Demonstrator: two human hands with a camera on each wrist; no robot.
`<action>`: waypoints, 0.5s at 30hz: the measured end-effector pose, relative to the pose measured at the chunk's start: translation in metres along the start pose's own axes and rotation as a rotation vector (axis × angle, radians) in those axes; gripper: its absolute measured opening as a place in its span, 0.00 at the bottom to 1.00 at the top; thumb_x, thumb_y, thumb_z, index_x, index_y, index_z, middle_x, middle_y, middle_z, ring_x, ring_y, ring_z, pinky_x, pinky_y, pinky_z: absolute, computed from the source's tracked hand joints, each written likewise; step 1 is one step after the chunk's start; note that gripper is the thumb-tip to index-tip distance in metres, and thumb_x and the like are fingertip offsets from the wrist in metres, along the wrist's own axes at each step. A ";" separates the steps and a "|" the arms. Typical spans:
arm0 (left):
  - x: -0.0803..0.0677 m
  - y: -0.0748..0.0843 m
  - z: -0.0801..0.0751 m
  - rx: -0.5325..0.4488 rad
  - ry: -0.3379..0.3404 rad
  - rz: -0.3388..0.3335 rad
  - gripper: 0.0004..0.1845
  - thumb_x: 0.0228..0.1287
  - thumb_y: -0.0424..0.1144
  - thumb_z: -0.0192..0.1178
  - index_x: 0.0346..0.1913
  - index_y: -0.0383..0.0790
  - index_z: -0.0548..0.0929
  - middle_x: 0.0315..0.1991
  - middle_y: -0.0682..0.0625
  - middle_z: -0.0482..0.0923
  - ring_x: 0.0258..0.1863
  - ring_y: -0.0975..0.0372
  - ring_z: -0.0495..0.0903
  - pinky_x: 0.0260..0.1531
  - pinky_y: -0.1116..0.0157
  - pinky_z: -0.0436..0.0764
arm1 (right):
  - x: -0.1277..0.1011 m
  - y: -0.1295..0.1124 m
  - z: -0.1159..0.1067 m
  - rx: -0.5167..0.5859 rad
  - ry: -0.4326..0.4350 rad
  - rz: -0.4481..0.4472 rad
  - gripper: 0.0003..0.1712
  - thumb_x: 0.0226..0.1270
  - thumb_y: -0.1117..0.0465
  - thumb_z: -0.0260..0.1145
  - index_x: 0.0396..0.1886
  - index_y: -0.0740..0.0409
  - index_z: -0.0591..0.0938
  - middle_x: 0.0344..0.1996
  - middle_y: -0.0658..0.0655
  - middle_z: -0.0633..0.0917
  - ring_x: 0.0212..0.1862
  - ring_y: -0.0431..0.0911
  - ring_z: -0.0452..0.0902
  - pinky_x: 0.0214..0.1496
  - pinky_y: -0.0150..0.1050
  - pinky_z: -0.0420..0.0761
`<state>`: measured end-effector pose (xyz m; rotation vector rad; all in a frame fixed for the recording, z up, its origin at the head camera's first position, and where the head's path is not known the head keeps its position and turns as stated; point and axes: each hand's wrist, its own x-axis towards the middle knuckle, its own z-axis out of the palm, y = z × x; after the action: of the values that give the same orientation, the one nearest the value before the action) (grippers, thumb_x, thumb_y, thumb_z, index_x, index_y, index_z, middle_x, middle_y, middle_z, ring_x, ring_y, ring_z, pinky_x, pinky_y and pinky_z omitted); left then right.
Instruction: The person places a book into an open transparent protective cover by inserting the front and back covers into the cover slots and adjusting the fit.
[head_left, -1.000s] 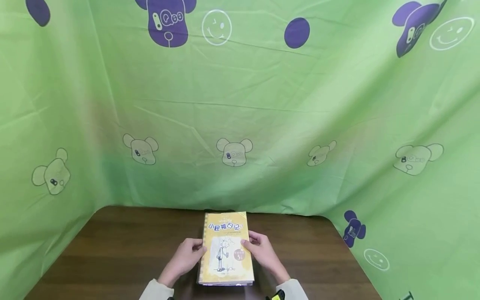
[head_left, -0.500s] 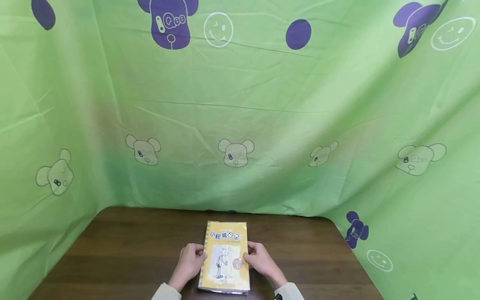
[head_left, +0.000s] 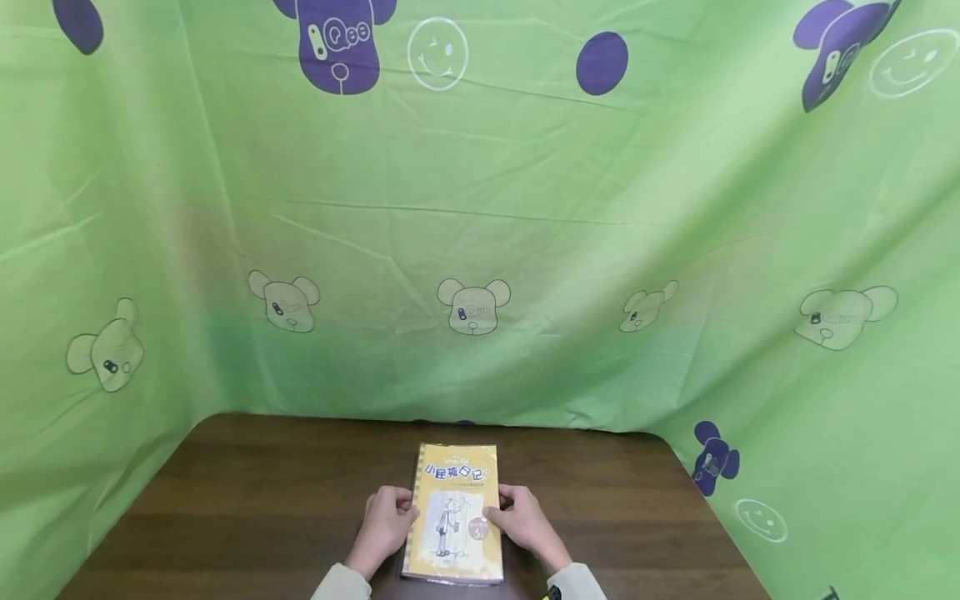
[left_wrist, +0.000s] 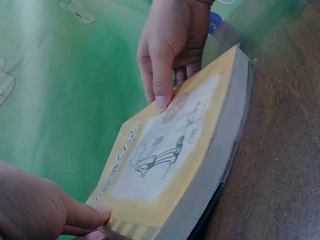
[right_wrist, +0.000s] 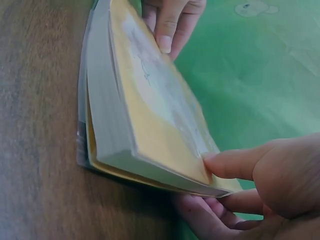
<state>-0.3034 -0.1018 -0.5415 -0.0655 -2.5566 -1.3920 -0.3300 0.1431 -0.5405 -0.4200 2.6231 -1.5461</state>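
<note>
Now yellow book (head_left: 455, 521) settling nearly flat on wooden table (head_left: 247, 500), lower vs 1 s ago; left hand (head_left: 387, 523) & right hand (head_left: 525, 523) pinching its side edges, thumbs on cover.

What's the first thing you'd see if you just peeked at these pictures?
The yellow book with a cartoon figure on its cover, lying near the front edge of the dark wooden table. The left hand and right hand grip it from either side, thumbs on the cover. Behind hangs a bright green cloth printed with bears and smiley faces.
</note>
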 end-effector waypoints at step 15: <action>-0.003 0.002 0.012 0.037 0.000 -0.035 0.10 0.53 0.21 0.68 0.40 0.28 0.88 0.26 0.52 0.79 0.29 0.63 0.77 0.29 0.66 0.78 | 0.004 0.004 -0.001 -0.148 0.041 0.031 0.15 0.59 0.67 0.72 0.44 0.72 0.86 0.27 0.51 0.85 0.28 0.38 0.79 0.30 0.31 0.79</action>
<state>-0.3019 -0.0907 -0.5468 -0.0145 -2.5938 -1.3567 -0.3344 0.1444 -0.5431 -0.3583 2.7719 -1.3718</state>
